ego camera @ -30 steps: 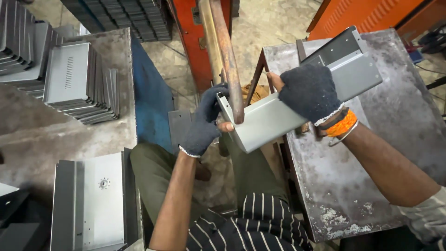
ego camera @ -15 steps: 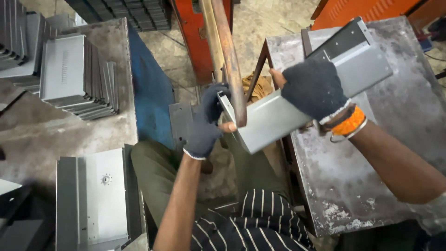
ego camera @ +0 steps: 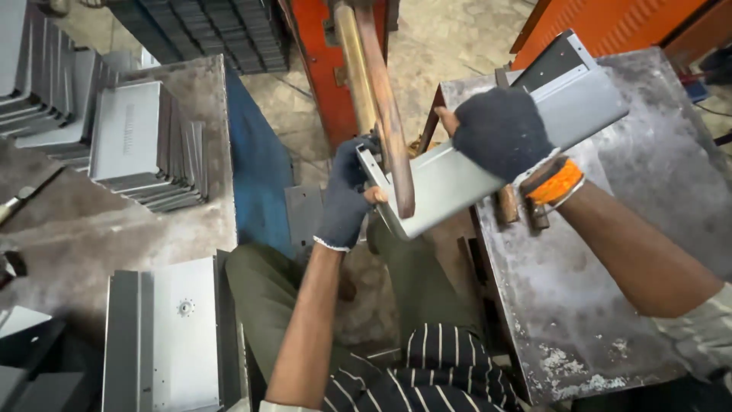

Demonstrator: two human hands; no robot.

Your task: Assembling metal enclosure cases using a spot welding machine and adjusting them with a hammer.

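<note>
Holding a folded grey sheet-metal panel (ego camera: pixel 488 164) under the copper-coloured welder arm (ego camera: pixel 381 107), both hands gripping it. Left hand (ego camera: pixel 347 194), dark knit glove, grasps the panel's near-left end at roughly 7 o'clock from the arm's tip, fingers wrapped over the flange. Right hand (ego camera: pixel 499 130), same glove with an orange cuff at the wrist, is clenched over the top face toward the 2 o'clock end.

Panel runs diagonally, low at 8 o'clock, high at 2 o'clock, its far end over the steel table (ego camera: pixel 610 290). The arm's lower tip sits against the panel face near the left end; actual contact can't be told.

Judged step: positioning the panel at the electrode, looks like spot-weld placement. Next move would call for keeping the flange flat and steady under the tip, with fingers off the contact point.

Materials: panel is smooth matt-grey sheet with crisp bent edges and a darker inner channel. Table top is scuffed, stained plate with white patches at 5 o'clock. Stack of similar grey panels (ego camera: pixel 141 145) at 10 o'clock on a worn bench; another perforated panel (ego camera: pixel 171 336) at 8 o'clock. Red machine frame (ego camera: pixel 313 69) at 12 o'clock.
</note>
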